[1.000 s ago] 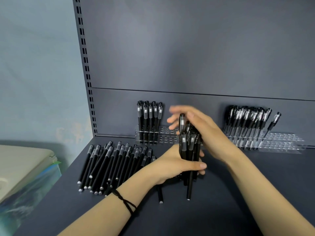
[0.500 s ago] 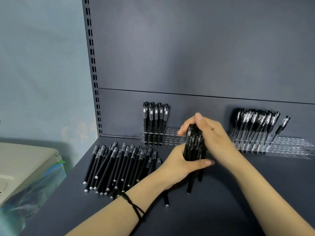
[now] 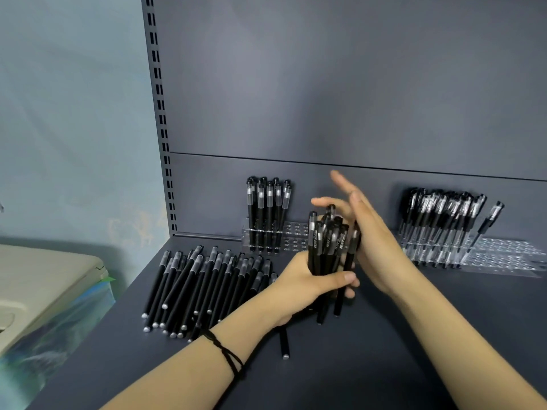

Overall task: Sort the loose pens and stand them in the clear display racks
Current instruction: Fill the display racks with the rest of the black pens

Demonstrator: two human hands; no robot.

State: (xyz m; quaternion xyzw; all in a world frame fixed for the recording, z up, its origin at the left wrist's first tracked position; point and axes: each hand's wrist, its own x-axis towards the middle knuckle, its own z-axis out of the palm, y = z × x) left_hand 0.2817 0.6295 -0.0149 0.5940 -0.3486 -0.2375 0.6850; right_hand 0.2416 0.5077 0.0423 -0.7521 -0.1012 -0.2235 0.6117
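Note:
My left hand [image 3: 299, 287] is closed around an upright bundle of black pens [image 3: 328, 247] above the dark shelf. My right hand [image 3: 367, 232] is beside the bundle on its right, fingers spread, palm against the pens. A pile of loose black pens [image 3: 204, 288] lies flat on the shelf to the left. One clear rack [image 3: 291, 236] at the back holds several standing pens [image 3: 268, 211]. A second clear rack [image 3: 503, 255] at the right holds several pens with clear barrels [image 3: 441, 220].
One loose pen [image 3: 284, 341] lies under my left wrist. The shelf [image 3: 340, 365] ends at a back panel [image 3: 325, 84] with a slotted upright [image 3: 161, 113] at the left. A beige and blue object [image 3: 44, 300] sits left of the shelf.
My right hand has opened: its fingers, which lay curled over the tops of the pens, now point up and apart. The bundle stays in my left hand.

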